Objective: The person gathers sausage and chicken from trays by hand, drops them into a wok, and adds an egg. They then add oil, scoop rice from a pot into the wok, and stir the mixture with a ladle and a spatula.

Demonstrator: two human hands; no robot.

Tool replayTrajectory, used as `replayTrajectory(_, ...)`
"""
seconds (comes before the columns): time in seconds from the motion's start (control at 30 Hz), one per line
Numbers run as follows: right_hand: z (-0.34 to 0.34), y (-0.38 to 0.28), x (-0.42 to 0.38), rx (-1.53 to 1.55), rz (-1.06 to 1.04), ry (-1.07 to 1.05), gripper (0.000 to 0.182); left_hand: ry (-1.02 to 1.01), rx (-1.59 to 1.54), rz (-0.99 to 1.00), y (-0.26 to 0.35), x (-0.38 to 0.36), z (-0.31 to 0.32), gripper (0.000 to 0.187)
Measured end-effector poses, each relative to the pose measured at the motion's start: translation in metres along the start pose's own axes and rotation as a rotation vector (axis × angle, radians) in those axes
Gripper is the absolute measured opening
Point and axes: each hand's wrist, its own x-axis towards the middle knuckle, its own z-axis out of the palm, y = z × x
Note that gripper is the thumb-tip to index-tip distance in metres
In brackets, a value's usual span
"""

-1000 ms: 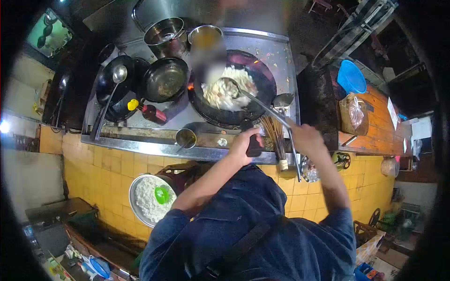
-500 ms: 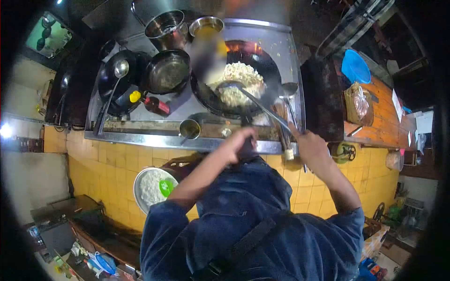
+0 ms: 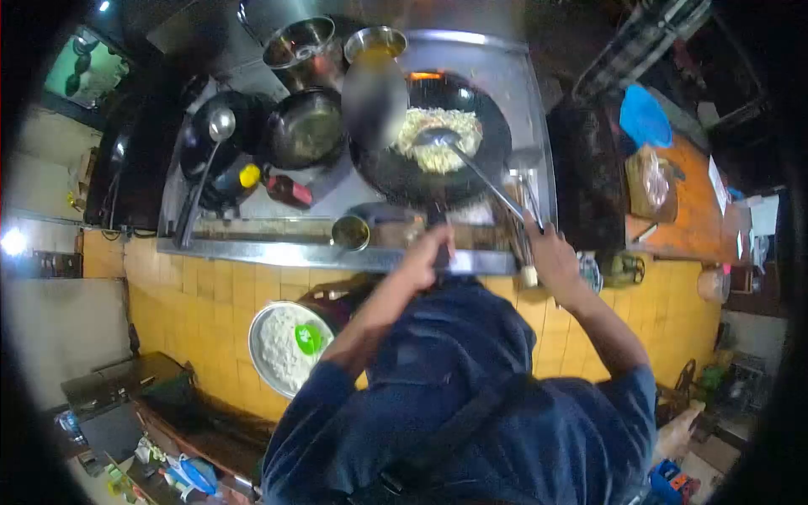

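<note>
My left hand [image 3: 428, 255] is closed round the dark handle of a large black wok [image 3: 379, 172] at the front of the stove. Pale chopped food [image 3: 446, 160] lies in the wok's middle. In my right hand [image 3: 552, 257] is the handle of a long metal ladle [image 3: 492, 185], whose bowl rests on the food. A flame shows at the wok's far rim. Near the left hand, on the stove's front ledge, stands a small metal cup [image 3: 350, 233]. A blurred patch hides the wok's left rim.
Left on the stove are a second pan [image 3: 305, 130], a pot [image 3: 299, 55], a red-labelled bottle [image 3: 289, 191] and another ladle [image 3: 221, 124]. A bowl of white food [image 3: 282, 358] with a green scoop stands below. A wooden table [image 3: 694, 215] is at right.
The ladle's bowl has moved right and farther from me, and the food is gathered more compactly. The view has shifted slightly. Both hands keep their grips.
</note>
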Motion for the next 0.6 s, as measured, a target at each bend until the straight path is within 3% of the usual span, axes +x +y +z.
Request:
replayTrajectory(0.03,-0.003,0.008,0.018,-0.020,0.002,0.117,0.056,-0.024,0.054,0.036,-0.006,-0.026,0.018,0.016)
replayTrajectory(0.1,-0.052,0.009,0.001,0.005,-0.019,0.143,0.055,-0.036,0.005,-0.180,-0.006,-0.066,0.035,0.015)
replayTrajectory(0.2,-0.091,0.008,-0.011,0.152,0.043,0.072,0.054,0.073,0.098,-0.100,-0.002,-0.031,0.003,0.015)
replayTrajectory(0.27,-0.091,0.006,-0.013,0.477,-0.008,0.137,0.047,0.034,0.261,0.042,-0.004,0.024,-0.032,0.016)
replayTrajectory(0.3,-0.086,-0.005,0.000,0.511,0.046,0.065,0.037,-0.003,0.363,0.237,-0.011,0.054,-0.051,0.015)
replayTrajectory(0.33,-0.069,-0.016,0.018,0.545,0.103,-0.005,0.029,-0.116,0.310,0.256,-0.016,0.078,-0.067,0.013)
replayTrajectory(0.4,0.045,-0.018,0.070,0.507,-0.275,0.396,0.027,-0.045,0.242,0.215,-0.010,0.089,-0.062,0.013)
replayTrajectory(0.43,0.086,-0.027,0.095,0.601,-0.079,0.083,0.033,0.032,0.168,0.163,-0.009,0.091,-0.059,0.013)
replayTrajectory(0.47,0.136,-0.025,0.120,0.463,-0.165,0.077,0.035,0.014,0.177,0.155,-0.004,0.084,-0.054,0.013)
replayTrajectory(0.5,0.106,-0.025,0.126,0.457,-0.161,0.085,0.035,0.004,0.178,0.159,-0.001,0.086,-0.051,0.013)
replayTrajectory(0.57,0.013,-0.043,0.122,0.653,0.137,-0.220,0.036,0.096,0.217,0.130,-0.002,0.085,-0.051,0.013)
replayTrajectory(0.6,0.021,-0.032,0.129,0.771,0.212,-0.225,0.037,0.108,0.267,0.127,0.000,0.087,-0.052,0.013)
